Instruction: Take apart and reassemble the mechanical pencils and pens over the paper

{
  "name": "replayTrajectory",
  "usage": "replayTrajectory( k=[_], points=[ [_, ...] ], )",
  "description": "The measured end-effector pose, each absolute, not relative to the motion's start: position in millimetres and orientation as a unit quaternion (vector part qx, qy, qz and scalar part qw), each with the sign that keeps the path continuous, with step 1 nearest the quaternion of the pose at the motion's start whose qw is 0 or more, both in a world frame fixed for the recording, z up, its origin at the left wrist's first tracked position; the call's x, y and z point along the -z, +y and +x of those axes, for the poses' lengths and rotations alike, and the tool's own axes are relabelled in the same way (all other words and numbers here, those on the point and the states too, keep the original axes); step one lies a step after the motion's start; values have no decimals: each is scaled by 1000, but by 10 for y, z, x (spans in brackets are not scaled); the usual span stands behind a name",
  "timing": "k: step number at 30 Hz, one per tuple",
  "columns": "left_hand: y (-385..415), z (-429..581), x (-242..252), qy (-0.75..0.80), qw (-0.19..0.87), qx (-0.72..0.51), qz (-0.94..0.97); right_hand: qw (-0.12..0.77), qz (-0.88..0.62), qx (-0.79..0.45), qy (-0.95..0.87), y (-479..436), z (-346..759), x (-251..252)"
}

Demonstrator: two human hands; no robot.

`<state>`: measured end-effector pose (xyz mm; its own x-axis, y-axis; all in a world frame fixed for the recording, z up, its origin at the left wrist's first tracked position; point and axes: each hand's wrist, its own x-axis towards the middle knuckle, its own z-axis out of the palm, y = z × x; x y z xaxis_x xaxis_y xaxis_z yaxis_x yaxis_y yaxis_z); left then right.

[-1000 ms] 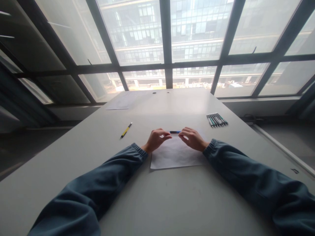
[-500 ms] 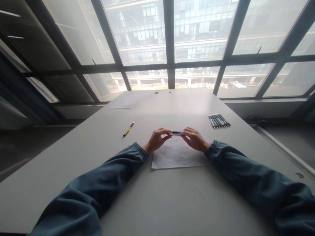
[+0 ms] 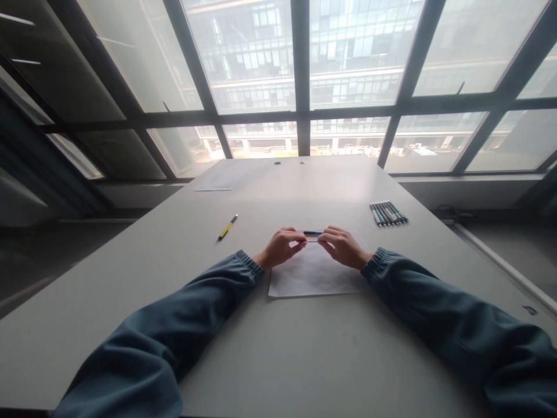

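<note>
My left hand (image 3: 284,246) and my right hand (image 3: 340,246) face each other over a white sheet of paper (image 3: 317,273). Pinched between the fingertips of both hands is a thin dark rod (image 3: 312,241), held level from side to side; its ends are hidden by the fingers. Just beyond it, near the paper's far edge, a black and blue pen (image 3: 312,233) shows in the gap between the hands. The right fingers cover part of this pen, and I cannot tell whether they touch it.
A yellow and black pen (image 3: 227,228) lies to the left on the white table (image 3: 278,348). Several pens in a row (image 3: 389,213) lie to the right. Another paper sheet (image 3: 214,182) is at the far left, and windows (image 3: 256,58) stand behind the table.
The thin rod has come slightly nearer to me and now shows apart from the black and blue pen. Both hands have shifted only a little.
</note>
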<state>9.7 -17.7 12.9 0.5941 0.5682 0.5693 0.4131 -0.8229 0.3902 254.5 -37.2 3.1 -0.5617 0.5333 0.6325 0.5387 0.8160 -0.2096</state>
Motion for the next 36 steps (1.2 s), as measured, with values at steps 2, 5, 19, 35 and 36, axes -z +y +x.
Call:
replayTrajectory(
  k=[2,5,19,35,36],
  points=[
    [-176,80,-151,277,98,-345,891,358,-299,-7,-885,-383,2540,-48],
    [-134,15,-162,291,86,-357,883,390,-306,-26,-868,-373,2548,-75],
    [228,-346,-47,361,34,-385,849,279,-450,2,-849,-34,2817,189],
    [216,-330,-80,368,33,-432,823,411,-458,-10,-788,-26,2845,182],
    [209,-326,-87,369,31,-434,821,413,-460,-12,-786,-26,2846,181]
  ],
)
